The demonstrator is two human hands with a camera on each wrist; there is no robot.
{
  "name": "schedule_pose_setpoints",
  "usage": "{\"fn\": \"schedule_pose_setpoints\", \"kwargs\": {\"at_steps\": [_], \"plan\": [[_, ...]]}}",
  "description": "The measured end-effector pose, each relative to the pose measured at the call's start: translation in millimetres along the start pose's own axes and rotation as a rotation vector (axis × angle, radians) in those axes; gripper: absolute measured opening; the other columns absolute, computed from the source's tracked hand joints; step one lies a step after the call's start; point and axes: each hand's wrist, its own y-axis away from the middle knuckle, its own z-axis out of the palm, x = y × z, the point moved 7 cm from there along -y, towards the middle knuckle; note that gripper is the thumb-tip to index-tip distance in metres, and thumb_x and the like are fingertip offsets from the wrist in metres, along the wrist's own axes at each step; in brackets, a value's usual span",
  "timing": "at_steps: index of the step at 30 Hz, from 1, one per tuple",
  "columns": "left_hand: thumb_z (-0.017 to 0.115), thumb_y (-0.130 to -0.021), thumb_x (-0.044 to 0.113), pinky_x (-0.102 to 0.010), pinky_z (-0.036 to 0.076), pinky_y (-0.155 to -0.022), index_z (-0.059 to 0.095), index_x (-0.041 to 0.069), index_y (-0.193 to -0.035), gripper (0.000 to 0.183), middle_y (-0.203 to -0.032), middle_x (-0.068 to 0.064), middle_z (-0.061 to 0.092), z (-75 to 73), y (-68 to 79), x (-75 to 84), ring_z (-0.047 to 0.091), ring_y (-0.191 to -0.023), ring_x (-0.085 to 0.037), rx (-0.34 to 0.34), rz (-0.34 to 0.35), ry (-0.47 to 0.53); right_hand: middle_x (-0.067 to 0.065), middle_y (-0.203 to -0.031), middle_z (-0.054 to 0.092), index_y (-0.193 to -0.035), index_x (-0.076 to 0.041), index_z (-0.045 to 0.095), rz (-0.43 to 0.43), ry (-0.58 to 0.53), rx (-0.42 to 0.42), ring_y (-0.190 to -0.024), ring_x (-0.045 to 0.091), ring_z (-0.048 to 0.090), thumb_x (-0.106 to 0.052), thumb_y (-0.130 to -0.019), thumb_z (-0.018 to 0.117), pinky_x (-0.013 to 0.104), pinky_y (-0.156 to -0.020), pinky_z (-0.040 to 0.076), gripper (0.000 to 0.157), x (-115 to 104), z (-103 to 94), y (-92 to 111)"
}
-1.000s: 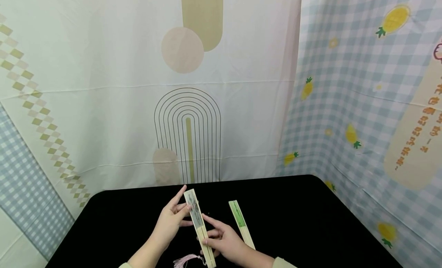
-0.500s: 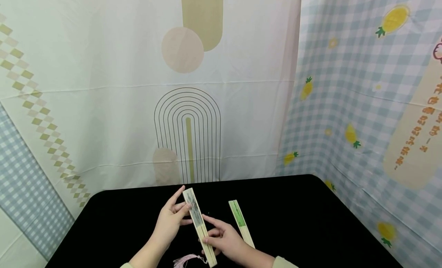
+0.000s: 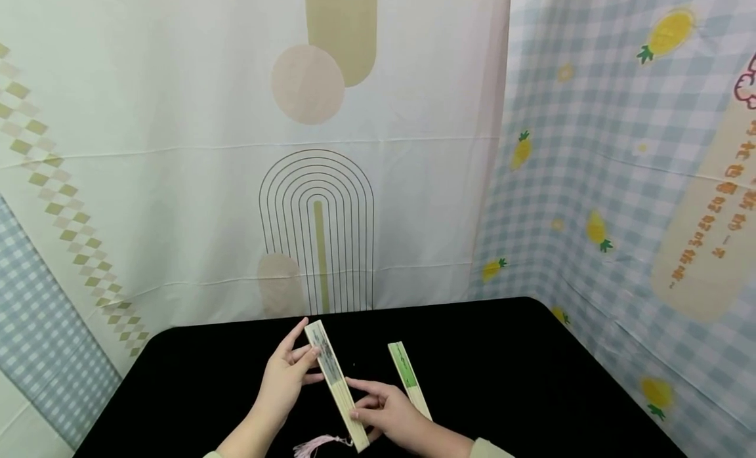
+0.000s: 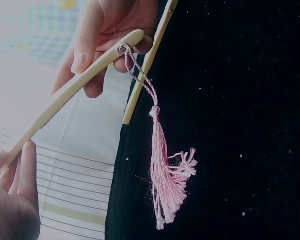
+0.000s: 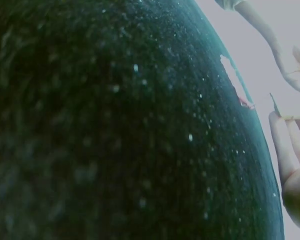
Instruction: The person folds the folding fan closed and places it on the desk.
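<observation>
A folded hand fan [image 3: 338, 383], pale with a grey printed upper part, is held slanted above the black table in the head view. My left hand [image 3: 282, 380] pinches its upper, printed end between thumb and fingers, the index finger stretched along the far side. Lower down, my right hand [image 3: 391, 411] grips the fan near its pivot end. From that pivot hangs a pink tassel [image 4: 165, 170], clear in the left wrist view. To the right lies a second folded fan [image 3: 406, 373], with a green printed part; the right forearm hides its near end.
The black table [image 3: 531, 379] spreads under both hands, with rounded far corners. Behind it hangs a pale patterned curtain [image 3: 425, 215]; a blue checked curtain [image 3: 543, 215] with pineapples hangs along the right.
The head view has turned slightly right. Held by both hands, the fan has tilted a little, its upper end shifting left. The grips look the same, and the second fan stays put.
</observation>
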Motion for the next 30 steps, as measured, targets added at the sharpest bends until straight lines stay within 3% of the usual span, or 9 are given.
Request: {"fn": "schedule_pose_setpoints", "kwargs": {"at_steps": [6, 14, 20, 25, 30], "plan": [[0.063, -0.098, 0.008, -0.040, 0.061, -0.074, 0.038, 0.026, -0.153, 0.063, -0.124, -0.022, 0.065, 0.3, -0.8, -1.6, 0.070, -0.096, -0.031, -0.007, 0.001, 0.011, 0.015, -0.102, 0.072, -0.146, -0.006, 0.048, -0.012, 0.000, -0.042, -0.080, 0.019, 0.072, -0.006, -0.095, 0.066, 0.035, -0.059, 0.060, 0.055, -0.2, -3.1, 1.3], [0.063, -0.098, 0.008, -0.041, 0.061, -0.075, 0.038, 0.026, -0.153, 0.064, -0.124, -0.023, 0.065, 0.4, -3.3, -7.5, 0.070, -0.096, -0.030, -0.011, -0.009, 0.015, 0.014, -0.106, 0.071, -0.151, -0.009, 0.041, 0.003, 0.011, -0.062, -0.085, 0.021, 0.072, -0.001, -0.093, 0.066, 0.035, -0.057, 0.060, 0.064, 1.4, -2.7, 0.0], [0.062, -0.099, 0.010, -0.040, 0.061, -0.075, 0.034, 0.023, -0.155, 0.064, -0.120, -0.022, 0.067, 0.2, -5.3, -17.7, 0.070, -0.096, -0.031, -0.018, -0.043, 0.008, 0.013, -0.104, 0.069, -0.156, -0.012, 0.033, 0.044, -0.007, -0.094, -0.078, 0.019, 0.070, 0.004, -0.091, 0.065, 0.038, -0.056, 0.060, 0.074, 4.5, -1.4, -1.4], [0.062, -0.099, 0.012, -0.041, 0.061, -0.076, 0.032, 0.020, -0.156, 0.065, -0.119, -0.022, 0.067, -0.1, -6.7, -27.6, 0.071, -0.096, -0.031, -0.026, -0.073, -0.005, 0.012, -0.102, 0.068, -0.155, -0.015, 0.035, 0.088, 0.017, -0.100, -0.077, 0.022, 0.070, 0.003, -0.091, 0.065, 0.040, -0.055, 0.060, 0.072, 8.6, -1.3, -1.9], [0.060, -0.100, 0.016, -0.042, 0.061, -0.078, 0.025, 0.018, -0.158, 0.068, -0.120, -0.022, 0.065, -0.9, -8.1, -37.1, 0.070, -0.098, -0.032, -0.075, -0.108, -0.023, 0.012, -0.100, 0.068, -0.154, -0.015, 0.036, 0.130, 0.005, -0.091, -0.077, 0.023, 0.070, 0.004, -0.090, 0.064, 0.039, -0.054, 0.060, 0.072, 14.4, -2.0, -3.3]]}}
